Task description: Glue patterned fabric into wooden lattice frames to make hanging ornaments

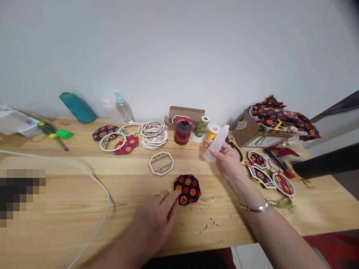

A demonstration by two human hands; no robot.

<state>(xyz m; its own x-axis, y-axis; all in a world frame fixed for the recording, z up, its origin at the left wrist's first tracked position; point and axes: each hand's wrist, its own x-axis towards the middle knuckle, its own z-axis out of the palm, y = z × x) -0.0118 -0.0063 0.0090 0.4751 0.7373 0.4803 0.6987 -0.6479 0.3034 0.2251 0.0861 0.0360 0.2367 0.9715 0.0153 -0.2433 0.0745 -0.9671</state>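
Note:
My right hand (228,158) is wrapped round a translucent white squeeze bottle (215,144), tilted, over the back part of the table. My left hand (155,216), a ring on one finger, is closed at the left edge of a black fabric-covered piece (190,189) with red and orange round motifs. Its index fingertip presses on the cloth; the thumb is mostly hidden. Just behind that piece lies a flat wooden lattice frame (161,163), apart from both hands.
Stacked wooden frames (154,134), a red-and-black thread spool (183,132) and a green thread cone (202,127) stand at the back. Finished-looking ornaments (284,184) and a fabric-topped cardboard box (246,129) are right. A screwdriver (53,135) and white cable (105,186) lie left.

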